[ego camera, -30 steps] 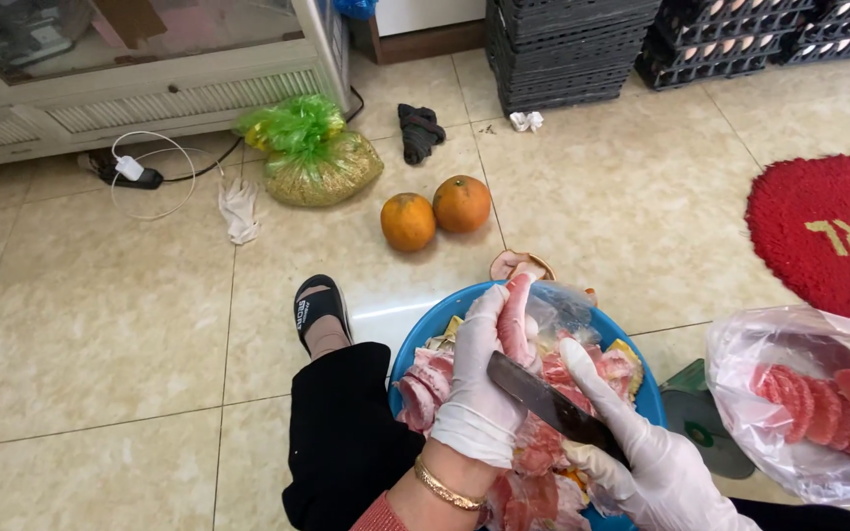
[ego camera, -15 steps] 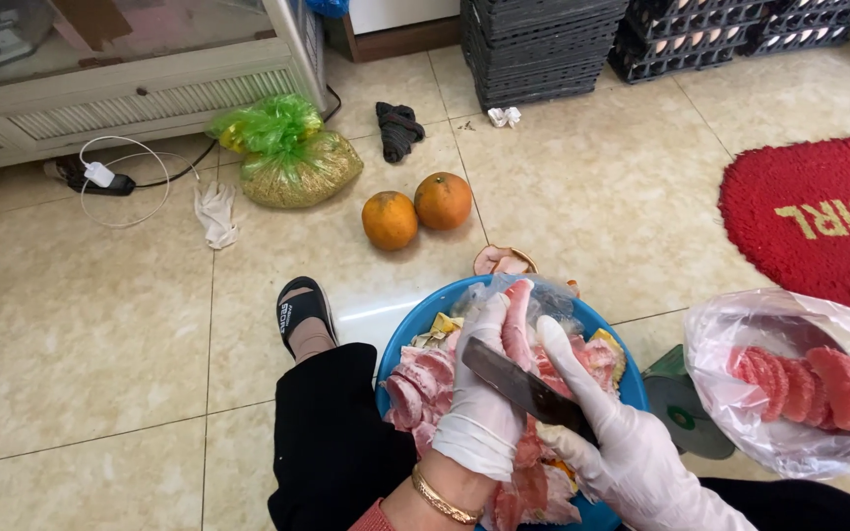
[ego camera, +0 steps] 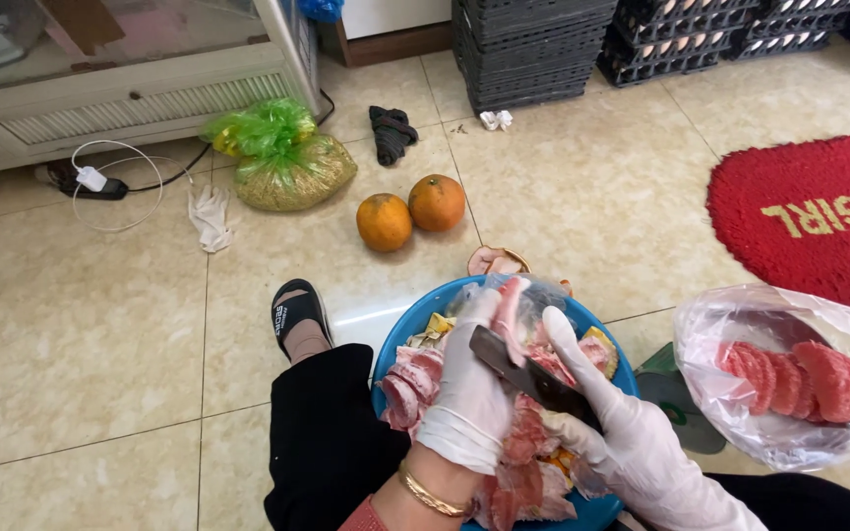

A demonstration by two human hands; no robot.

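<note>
While both gloved hands work over the blue plastic basin (ego camera: 400, 359) on the person's lap, the thing that matters is how the knife (ego camera: 523, 372) lies against the pink pomelo segment (ego camera: 510, 313). The segment stands nearly upright, its long axis running away from the person, pinched between the thumb and fingers of the left hand (ego camera: 469, 393). The blade crosses it slantwise — from upper left down to the right hand (ego camera: 617, 433), which is closed around the handle with the index finger stretched up beside the fruit. So the left hand is clamped on the segment, the right on the knife, and the blade's edge sits just at the segment's lower part, touching or nearly so; which one I cannot tell.

Counted: one knife, one basin heaped with pink peel and pith, one segment in hand. To the right lies one clear plastic bag (ego camera: 789, 374) holding peeled pink segments — about four show, packed side by side. On the tiled floor beyond the basin sit two round orange fruits (ego camera: 410, 213), touching each other, with one green-and-yellow bag (ego camera: 282, 162) further off. One sandalled foot (ego camera: 297, 320) shows left of the basin.
</note>
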